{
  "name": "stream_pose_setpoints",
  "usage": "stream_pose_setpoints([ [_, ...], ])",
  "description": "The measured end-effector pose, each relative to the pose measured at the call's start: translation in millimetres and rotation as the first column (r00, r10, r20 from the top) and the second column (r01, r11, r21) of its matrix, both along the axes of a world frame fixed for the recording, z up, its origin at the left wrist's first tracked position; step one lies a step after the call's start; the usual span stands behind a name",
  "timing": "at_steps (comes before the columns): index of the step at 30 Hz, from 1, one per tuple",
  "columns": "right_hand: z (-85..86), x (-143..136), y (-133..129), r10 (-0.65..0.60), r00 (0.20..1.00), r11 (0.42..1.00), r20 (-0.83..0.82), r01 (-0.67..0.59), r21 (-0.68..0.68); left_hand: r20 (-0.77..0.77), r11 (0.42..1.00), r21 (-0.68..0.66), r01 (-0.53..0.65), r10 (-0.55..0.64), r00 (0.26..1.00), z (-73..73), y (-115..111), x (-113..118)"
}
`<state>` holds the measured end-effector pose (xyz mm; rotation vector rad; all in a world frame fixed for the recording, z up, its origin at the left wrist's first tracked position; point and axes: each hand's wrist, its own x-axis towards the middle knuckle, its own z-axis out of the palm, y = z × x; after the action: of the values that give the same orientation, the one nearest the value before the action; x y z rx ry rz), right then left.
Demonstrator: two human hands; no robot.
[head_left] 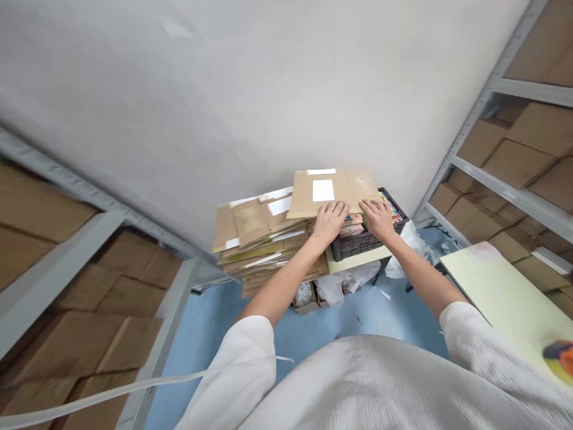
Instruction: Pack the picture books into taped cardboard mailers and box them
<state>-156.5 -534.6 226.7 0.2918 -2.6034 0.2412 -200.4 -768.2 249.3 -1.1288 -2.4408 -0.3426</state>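
A flattened cardboard box (347, 188) with white labels lies over the right part of a stack and partly over a black crate. My left hand (331, 220) grips its near edge, fingers on top and thumb hidden. My right hand (379, 219) holds the same edge farther right, its fingers curled over the cardboard. Beneath and to the left is the stack of flattened cardboard boxes (255, 230), uneven at the edges. Colourful packets show inside the black plastic crate (358, 245), just under my hands.
Metal shelves full of cardboard boxes stand at left (129, 292) and right (521, 161). A pale table (514, 304) at right carries a tape roll (559, 358). Plastic bags (331, 288) hang or lie below the crate. A white wall (268, 89) rises behind.
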Motion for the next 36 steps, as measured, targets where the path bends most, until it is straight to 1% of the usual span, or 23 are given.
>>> stream_pose_setpoints([
  [2, -3.2, 21.4, 40.3, -0.076, 0.997, 0.997, 0.011, 0.076, 0.000, 0.002, 0.997, -0.017, 0.070, -0.070, 0.998, -1.8, 44.2, 3.7],
  [5, -11.9, 60.3, 106.2, -0.195, 0.980, 0.981, 0.025, 0.195, -0.001, 0.018, 0.982, -0.033, 0.185, -0.184, 0.983, -7.6, 119.6, 14.5],
  [9, -29.1, 126.3, 197.5, -0.353, 0.934, 0.935, 0.054, 0.354, -0.007, 0.059, 0.932, -0.064, 0.357, -0.353, 0.934, -21.0, 230.0, 42.4],
  [12, -45.2, 183.0, 259.2, -0.461, 0.883, 0.887, 0.085, 0.462, 0.004, 0.090, 0.875, -0.091, 0.475, -0.468, 0.879, -37.2, 310.5, 73.0],
  [14, -57.2, 220.7, 294.4, -0.530, 0.840, 0.847, 0.114, 0.531, 0.022, 0.113, 0.834, -0.100, 0.543, -0.533, 0.839, -50.9, 359.4, 95.2],
  [16, -70.2, 256.0, 324.3, -0.597, 0.789, 0.801, 0.145, 0.598, 0.039, 0.141, 0.789, -0.118, 0.603, -0.588, 0.796, -65.6, 403.3, 117.0],
  [18, -83.9, 287.9, 349.3, -0.655, 0.736, 0.752, 0.169, 0.657, 0.050, 0.178, 0.738, -0.144, 0.659, -0.636, 0.751, -79.8, 442.2, 137.0],
  [20, -97.7, 315.6, 369.5, -0.705, 0.685, 0.703, 0.185, 0.709, 0.053, 0.216, 0.688, -0.169, 0.706, -0.673, 0.707, -92.5, 476.2, 154.5],
  [22, -111.0, 338.7, 385.1, -0.744, 0.636, 0.657, 0.207, 0.753, 0.049, 0.243, 0.642, -0.192, 0.742, -0.702, 0.670, -103.8, 505.7, 168.9],
  [26, -133.0, 370.3, 406.2, -0.800, 0.532, 0.564, 0.278, 0.824, 0.045, 0.298, 0.553, -0.217, 0.805, -0.748, 0.594, -123.9, 553.6, 187.6],
  [29, -144.2, 383.3, 418.8, -0.825, 0.452, 0.500, 0.338, 0.863, 0.066, 0.340, 0.485, -0.224, 0.845, -0.774, 0.534, -138.2, 585.0, 194.1],
  [32, -153.5, 389.6, 433.9, -0.847, 0.374, 0.434, 0.377, 0.897, 0.087, 0.354, 0.418, -0.244, 0.875, -0.802, 0.482, -152.4, 617.1, 195.7],
  [36, -169.6, 389.9, 455.8, -0.876, 0.289, 0.344, 0.386, 0.936, 0.081, 0.355, 0.358, -0.253, 0.899, -0.830, 0.431, -173.7, 660.9, 192.7],
])
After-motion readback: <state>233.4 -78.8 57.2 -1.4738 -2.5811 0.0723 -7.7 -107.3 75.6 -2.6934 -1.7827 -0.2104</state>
